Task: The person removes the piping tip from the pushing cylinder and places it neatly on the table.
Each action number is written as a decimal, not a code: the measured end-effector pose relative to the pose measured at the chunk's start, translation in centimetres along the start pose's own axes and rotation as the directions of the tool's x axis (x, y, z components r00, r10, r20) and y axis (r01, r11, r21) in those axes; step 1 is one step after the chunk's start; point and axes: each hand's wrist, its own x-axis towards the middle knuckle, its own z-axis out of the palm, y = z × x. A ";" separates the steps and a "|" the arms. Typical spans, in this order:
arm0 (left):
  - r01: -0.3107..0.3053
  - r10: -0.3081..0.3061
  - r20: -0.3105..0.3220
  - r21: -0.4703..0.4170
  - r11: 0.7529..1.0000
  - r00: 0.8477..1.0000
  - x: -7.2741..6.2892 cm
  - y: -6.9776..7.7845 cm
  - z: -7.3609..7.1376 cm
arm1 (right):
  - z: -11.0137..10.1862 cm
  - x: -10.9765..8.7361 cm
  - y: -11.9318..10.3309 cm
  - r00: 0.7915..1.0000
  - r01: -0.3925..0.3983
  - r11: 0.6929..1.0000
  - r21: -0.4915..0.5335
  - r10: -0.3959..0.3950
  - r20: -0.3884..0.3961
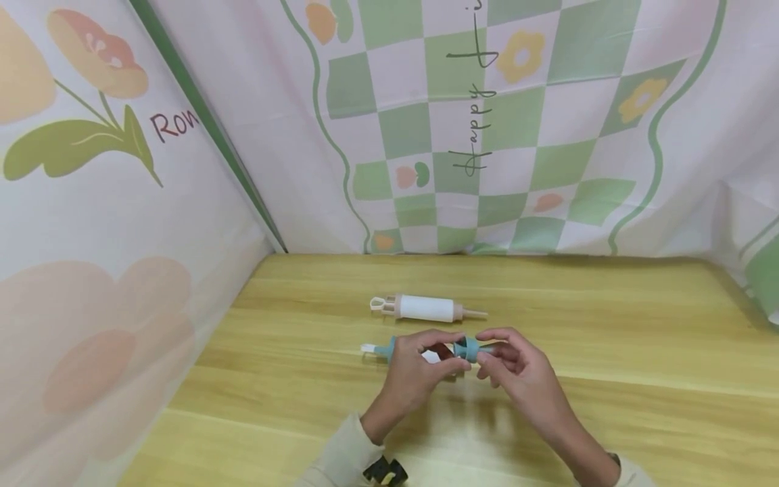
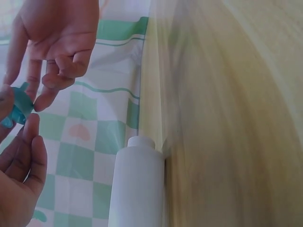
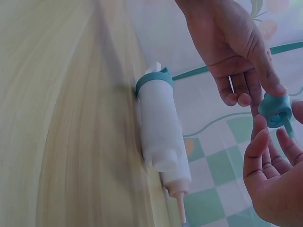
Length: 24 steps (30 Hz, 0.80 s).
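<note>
Closest to the lens, cream sleeve cuffs (image 1: 341, 453) at the bottom edge, and just past them left hand (image 1: 420, 368) and right hand (image 1: 517, 368), set fingertip to fingertip. Pinched between them, held clear of the pale wooden tabletop (image 1: 608, 352): a small teal plastic nozzle cap (image 1: 467, 348) with a round collar and a thin spout. Left thumb and forefinger curled on the collar; right fingertips curled round the spout end, remaining fingers loosely bent. Directly under the left hand, flat on the wood, a white plastic tube with a teal collar (image 3: 158, 123), one end poking out past the left knuckles. Just beyond both hands and apart from them, a second white tube with beige plastic ends (image 1: 426, 308), lying parallel to the first. Well behind the hands, a checked green-and-pink cloth (image 1: 487, 135) hanging as a backdrop. Judging by looks, the nozzle cap: very light, stiff, smooth and likely a little slippery. Spout probably the weak part, so best taken by the wide collar between thumb and fingertip, not by the tip. Small enough to drop or roll away on a slack pinch.
</note>
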 end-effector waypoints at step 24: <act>-0.090 0.090 0.009 0.094 0.991 0.996 0.4 -0.3 -0.5 | -0.7 -0.1 0.0 0.999 0.004 1.000 -0.008 -0.004 -0.041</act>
